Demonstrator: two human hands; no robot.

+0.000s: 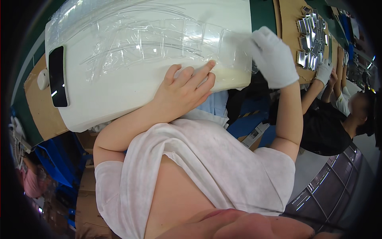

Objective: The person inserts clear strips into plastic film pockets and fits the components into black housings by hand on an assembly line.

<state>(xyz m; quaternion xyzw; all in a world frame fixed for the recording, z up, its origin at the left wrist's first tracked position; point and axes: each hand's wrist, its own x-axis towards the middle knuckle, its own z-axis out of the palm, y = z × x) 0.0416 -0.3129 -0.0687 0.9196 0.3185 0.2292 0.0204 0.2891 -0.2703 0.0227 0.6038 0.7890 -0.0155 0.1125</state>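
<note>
Film (193, 35) lies clear, glossy and wrinkled across the white surface (107, 101).

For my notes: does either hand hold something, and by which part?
The left hand appears to hold nothing. For the right hand, near the clear plastic, it cannot be told.

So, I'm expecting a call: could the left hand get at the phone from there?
Probably yes: the left hand looks empty, and nothing tall stands between it and the phone.

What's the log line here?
left hand: bare, fingers spread near clear plastic | right hand: gloved, at plastic's right end, grip unclear | phone: on white surface, left
</note>
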